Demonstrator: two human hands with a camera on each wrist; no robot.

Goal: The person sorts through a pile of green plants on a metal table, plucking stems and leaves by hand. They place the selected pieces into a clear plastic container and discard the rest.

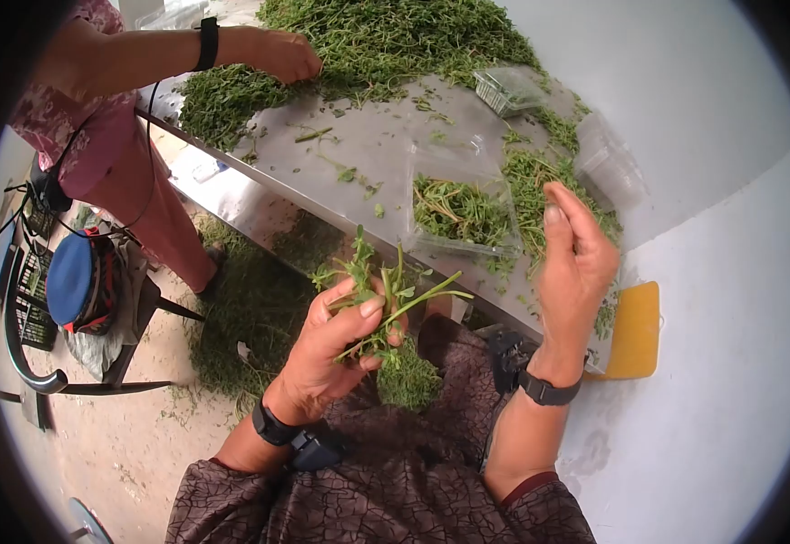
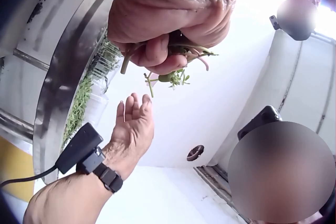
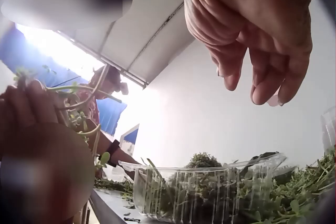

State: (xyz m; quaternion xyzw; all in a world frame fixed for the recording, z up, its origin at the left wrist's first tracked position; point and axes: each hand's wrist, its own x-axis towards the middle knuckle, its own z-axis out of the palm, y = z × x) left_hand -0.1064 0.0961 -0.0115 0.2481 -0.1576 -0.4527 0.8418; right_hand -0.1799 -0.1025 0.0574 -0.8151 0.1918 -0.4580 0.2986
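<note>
My left hand grips a small bunch of green stems in front of my lap; in the left wrist view the fingers curl round the stems. My right hand is raised at the right with nothing in it, fingers loosely bent, apart from the bunch. In the right wrist view that hand hangs above and behind a clear plastic box of greens. From the head view this box lies at the table edge, left of my right hand.
A large heap of greens covers the far table. Another person's hand reaches into it. More clear boxes stand at the right, by the wall. A yellow board is at the right; a chair stands left.
</note>
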